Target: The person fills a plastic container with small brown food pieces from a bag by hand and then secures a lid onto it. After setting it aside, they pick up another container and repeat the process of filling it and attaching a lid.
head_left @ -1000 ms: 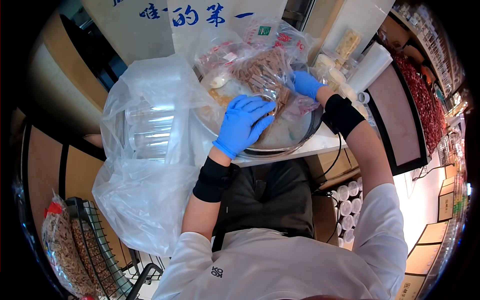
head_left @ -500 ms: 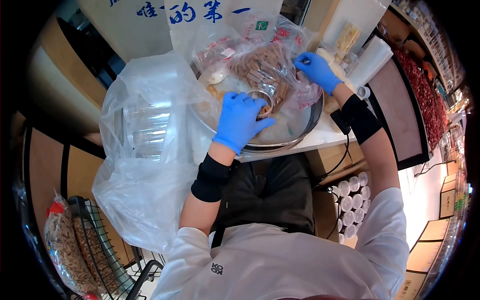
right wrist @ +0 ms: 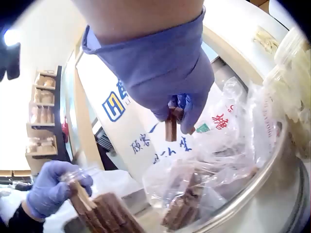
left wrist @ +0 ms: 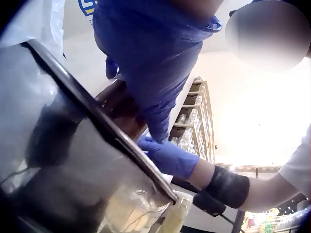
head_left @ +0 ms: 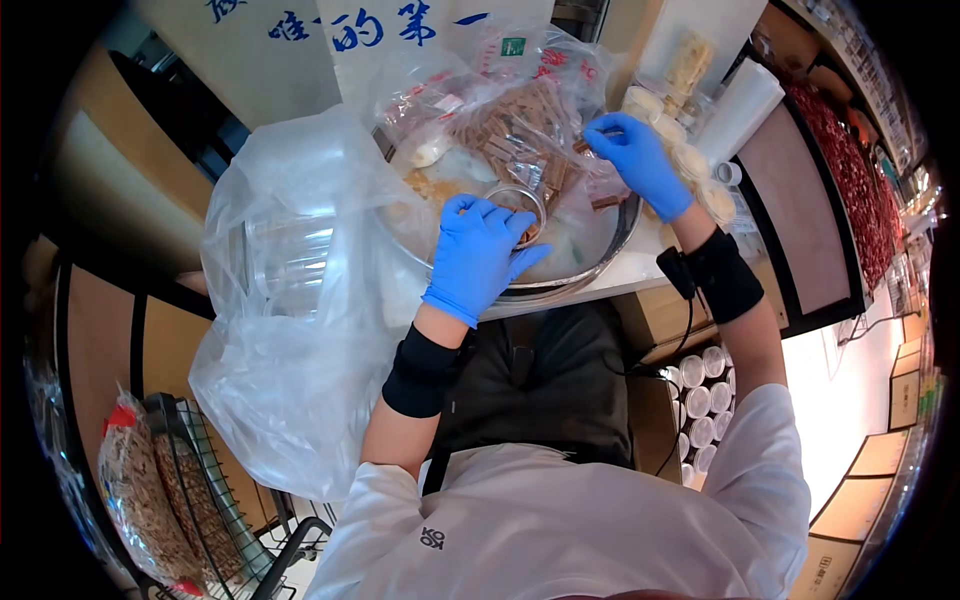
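Observation:
My blue-gloved left hand (head_left: 478,250) curls around a clear round container (head_left: 541,203), its rim facing up over the front of a round metal-rimmed tray (head_left: 612,258). Brown sticks (right wrist: 109,213) stand packed inside that container in the right wrist view. With thumb and fingers, my gloved right hand (right wrist: 155,82) pinches a short brown stick (right wrist: 171,127) above the tray. Under it lies a clear plastic bag (right wrist: 221,184) with red print, spread over the tray and full of more brown sticks (head_left: 520,125).
Left of the tray, a big translucent bag (head_left: 290,390) covers stacked clear containers (head_left: 295,255). Filled clear tubs (head_left: 690,165) and a white roll (head_left: 742,110) stand on the right. More lidded jars (head_left: 702,400) sit below the table. A wire cart (head_left: 215,500) holds bagged grain.
My right hand has come out from beside the bag, lifting up and then shifting slightly back toward me with the stick. My left hand stays around the container, whose opening now shows more.

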A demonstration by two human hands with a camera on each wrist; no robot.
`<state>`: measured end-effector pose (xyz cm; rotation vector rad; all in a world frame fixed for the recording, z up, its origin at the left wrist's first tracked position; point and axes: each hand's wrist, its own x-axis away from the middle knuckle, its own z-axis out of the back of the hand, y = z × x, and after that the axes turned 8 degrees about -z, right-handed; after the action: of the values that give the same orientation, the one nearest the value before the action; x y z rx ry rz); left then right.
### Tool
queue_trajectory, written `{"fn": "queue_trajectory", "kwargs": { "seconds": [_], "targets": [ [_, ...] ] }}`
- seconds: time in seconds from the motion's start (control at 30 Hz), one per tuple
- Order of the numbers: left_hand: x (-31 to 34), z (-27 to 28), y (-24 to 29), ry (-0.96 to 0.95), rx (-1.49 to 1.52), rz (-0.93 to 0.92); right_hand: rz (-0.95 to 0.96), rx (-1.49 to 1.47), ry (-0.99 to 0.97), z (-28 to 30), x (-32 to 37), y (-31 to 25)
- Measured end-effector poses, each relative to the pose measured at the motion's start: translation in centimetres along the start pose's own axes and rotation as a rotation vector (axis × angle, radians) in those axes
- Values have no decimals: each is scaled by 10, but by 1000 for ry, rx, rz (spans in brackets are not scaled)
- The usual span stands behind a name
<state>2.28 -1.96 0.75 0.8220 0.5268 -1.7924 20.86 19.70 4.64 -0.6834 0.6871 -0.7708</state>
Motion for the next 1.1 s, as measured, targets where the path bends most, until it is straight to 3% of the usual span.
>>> {"fn": "queue_trajectory", "kwargs": {
  "seconds": [0.1,0.2,0.27,0.3,0.37,0.6,0.67,0.8,0.87,0.97,1.1],
  "targets": [
    [6,-8,-3,33,-42,-9,-62,-268,51,-3,31,-40],
    [4,-12,-5,80,-48,-38,-67,-433,-82,-12,65,-66],
    [4,-13,-2,96,-31,-47,103,-291,-102,-20,81,-81],
    [3,-14,-1,129,-38,-60,100,-292,-102,-21,85,-84],
    [3,-17,-1,161,-47,-72,253,11,-94,-23,88,-87],
    [7,-25,2,257,-6,-105,373,151,-148,-29,85,-74],
    [8,-26,5,271,-5,-119,507,278,-193,-32,83,-67],
    [8,-27,8,305,25,-39,444,318,-254,-31,83,-70],
    [6,-25,9,299,39,-20,519,452,-265,-30,82,-72],
    [2,-16,14,202,-33,45,594,552,-206,-31,87,-79],
    [-1,-12,22,87,-114,97,559,503,-249,-30,89,-77]
  ]
}}
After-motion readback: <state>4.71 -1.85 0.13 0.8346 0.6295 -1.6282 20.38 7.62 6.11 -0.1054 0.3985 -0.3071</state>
